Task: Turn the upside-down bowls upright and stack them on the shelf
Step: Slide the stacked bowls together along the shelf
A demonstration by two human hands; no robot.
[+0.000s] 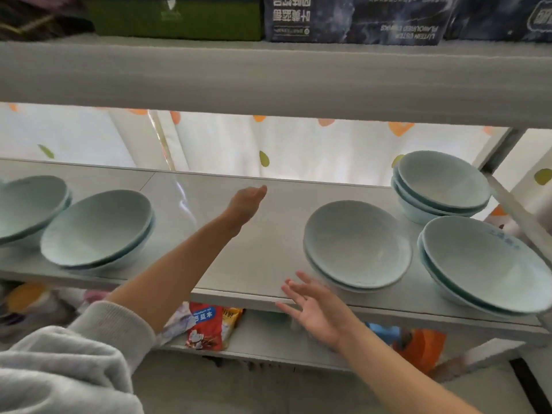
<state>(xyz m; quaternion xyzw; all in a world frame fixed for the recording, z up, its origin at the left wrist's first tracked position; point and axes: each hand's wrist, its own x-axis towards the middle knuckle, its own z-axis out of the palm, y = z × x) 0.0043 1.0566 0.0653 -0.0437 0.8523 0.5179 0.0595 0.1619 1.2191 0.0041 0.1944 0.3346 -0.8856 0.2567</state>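
Both hands empty, left hand (246, 203) over shelf (268, 243), right hand (316, 309) splayed beside upright bowls (357, 246).

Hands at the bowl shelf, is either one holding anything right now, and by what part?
Nothing is held. The left hand reaches out empty over the shelf, and the right hand is open at its front edge, near a bowl stack.

Left arm w/ pale grey fleecy sleeve (89, 348) pushed up, cuff ribbed, right forearm bare, sleeve prob out of view
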